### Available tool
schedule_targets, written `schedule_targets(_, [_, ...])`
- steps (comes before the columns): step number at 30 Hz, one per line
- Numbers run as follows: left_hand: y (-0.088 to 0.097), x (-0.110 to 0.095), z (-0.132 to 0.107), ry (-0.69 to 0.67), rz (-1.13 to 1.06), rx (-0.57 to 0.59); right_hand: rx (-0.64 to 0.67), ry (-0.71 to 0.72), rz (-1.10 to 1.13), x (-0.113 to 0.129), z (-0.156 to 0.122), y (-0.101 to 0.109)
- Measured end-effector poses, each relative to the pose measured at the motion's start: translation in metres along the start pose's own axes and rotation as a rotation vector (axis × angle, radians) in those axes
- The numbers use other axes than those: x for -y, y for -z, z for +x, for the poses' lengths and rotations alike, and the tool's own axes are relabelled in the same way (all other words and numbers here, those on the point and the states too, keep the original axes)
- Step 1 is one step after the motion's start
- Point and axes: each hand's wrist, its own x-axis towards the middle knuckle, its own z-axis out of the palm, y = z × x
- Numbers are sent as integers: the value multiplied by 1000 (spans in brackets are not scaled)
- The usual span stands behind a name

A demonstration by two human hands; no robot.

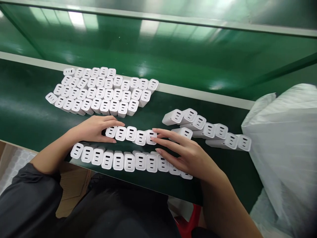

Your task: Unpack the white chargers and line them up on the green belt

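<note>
Small white charger blocks with slotted faces stand on a green table [29, 112]. My left hand [95, 129] lies at the left end of a short row of chargers [131, 134], thumb and fingers cupped around the end block. My right hand [184, 153] presses its stretched fingers against the right end of that same row. Just in front of it, a longer row of chargers [123, 161] runs along the near edge, partly under my right palm.
A big packed block of chargers [101, 91] sits at the back left. A loose slanted line of chargers [210, 129] lies to the right. A white plastic bag [284, 138] bulges at the right edge. A cardboard box [71, 185] shows below the table, over my dark clothes.
</note>
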Motion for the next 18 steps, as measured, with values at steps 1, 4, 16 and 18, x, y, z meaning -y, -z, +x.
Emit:
schedule_targets(1, [0,0,0,-1,5,-1,3,0,4,0,0,0])
schedule_targets(4, [1,0,0,-2,23,2,1,-4,11,1,0,0])
schedule_targets(16, [6,0,-4,70,78,38,51,-4,154,2,2,-2])
schedule_targets(18, [11,-1,-6,104,86,68,68,5,183,2,2,-3])
